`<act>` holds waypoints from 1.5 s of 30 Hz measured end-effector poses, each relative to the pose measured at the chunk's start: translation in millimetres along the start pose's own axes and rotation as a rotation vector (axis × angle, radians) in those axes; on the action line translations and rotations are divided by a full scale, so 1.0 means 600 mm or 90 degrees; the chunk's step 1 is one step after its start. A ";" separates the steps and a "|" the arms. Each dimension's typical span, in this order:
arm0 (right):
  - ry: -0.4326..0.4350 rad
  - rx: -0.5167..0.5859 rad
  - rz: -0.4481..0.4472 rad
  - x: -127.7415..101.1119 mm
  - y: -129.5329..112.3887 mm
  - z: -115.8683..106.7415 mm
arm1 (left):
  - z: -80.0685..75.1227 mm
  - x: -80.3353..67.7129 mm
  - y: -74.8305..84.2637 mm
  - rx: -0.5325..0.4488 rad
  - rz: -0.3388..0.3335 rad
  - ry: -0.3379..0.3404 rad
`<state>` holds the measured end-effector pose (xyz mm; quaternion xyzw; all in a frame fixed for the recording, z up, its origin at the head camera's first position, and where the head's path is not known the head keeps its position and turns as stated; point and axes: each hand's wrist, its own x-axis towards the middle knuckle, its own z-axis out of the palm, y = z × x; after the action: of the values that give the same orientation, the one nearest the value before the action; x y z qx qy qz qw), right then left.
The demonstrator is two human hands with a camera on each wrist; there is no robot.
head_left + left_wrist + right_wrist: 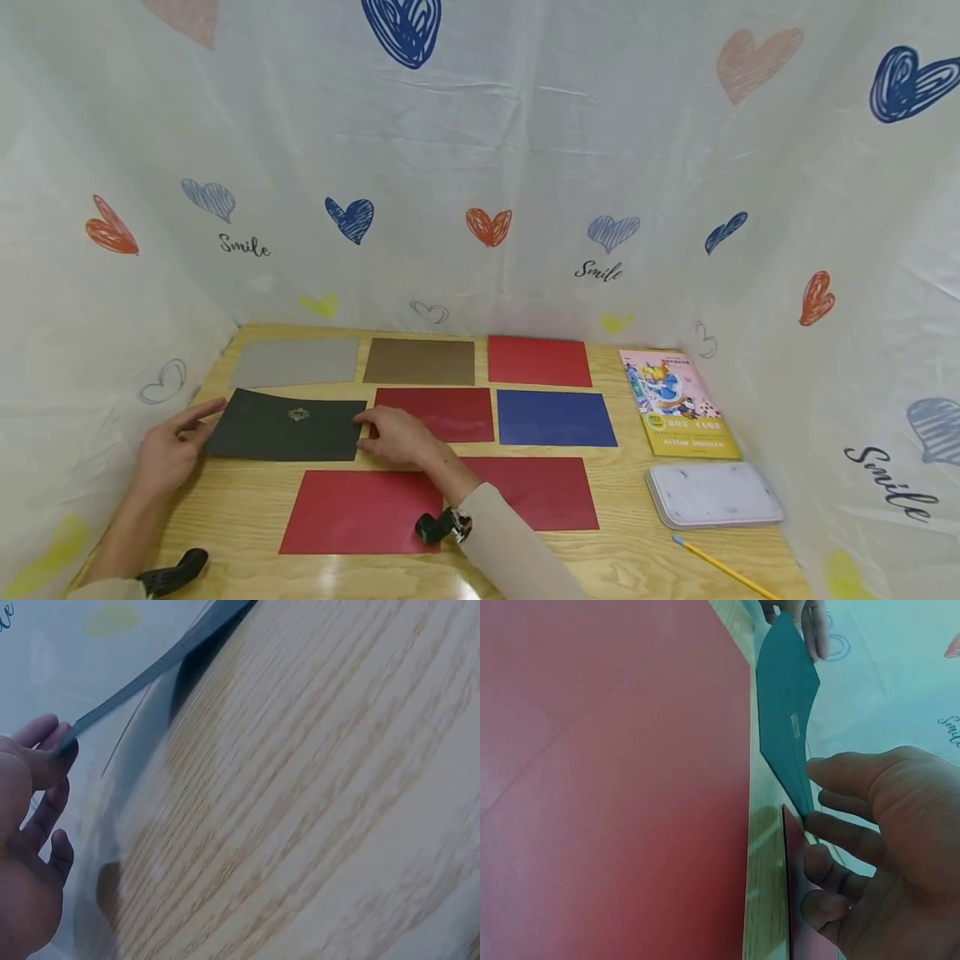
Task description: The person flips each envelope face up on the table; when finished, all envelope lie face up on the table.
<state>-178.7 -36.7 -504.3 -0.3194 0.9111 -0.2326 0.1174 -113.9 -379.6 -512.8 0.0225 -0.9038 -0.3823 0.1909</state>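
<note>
A dark green envelope (pixel 285 435) with a small gold emblem lies between my hands at the left of the table, slightly bent. Its left edge is in my left hand (pixel 167 450), and the left wrist view shows thumb and fingers pinching the envelope (pixel 142 679) with that end lifted off the wood. My right hand (pixel 405 437) holds the opposite edge, thumb and forefinger at its corner in the right wrist view. Just right of it is a dark red envelope (pixel 442 417), partly behind the right hand. Nearer me, a red envelope (pixel 352 512) lies below the green one.
Along the back lie grey (pixel 296 362), brown (pixel 420 362) and bright red (pixel 540 362) envelopes. A blue envelope (pixel 557 418) and another red one (pixel 540 496) sit mid-table. To the right are a book (pixel 678 404), a white case (pixel 712 496) and a yellow pencil (pixel 723 568).
</note>
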 end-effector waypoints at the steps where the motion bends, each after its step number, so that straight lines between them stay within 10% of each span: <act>1: -0.002 0.002 0.000 -0.001 0.000 -0.001 | -0.001 0.000 -0.001 0.002 -0.001 0.000; 18: -0.012 0.001 -0.044 -0.002 0.010 -0.010 | 0.008 0.004 0.005 0.034 0.027 0.106; 45: 0.078 0.094 -0.032 0.002 0.012 0.000 | 0.011 -0.005 0.014 -0.003 -0.089 0.128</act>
<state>-183.4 -32.3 -508.2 -0.3176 0.8888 -0.3209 0.0789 -112.4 -368.4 -512.0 0.1232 -0.8754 -0.3926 0.2537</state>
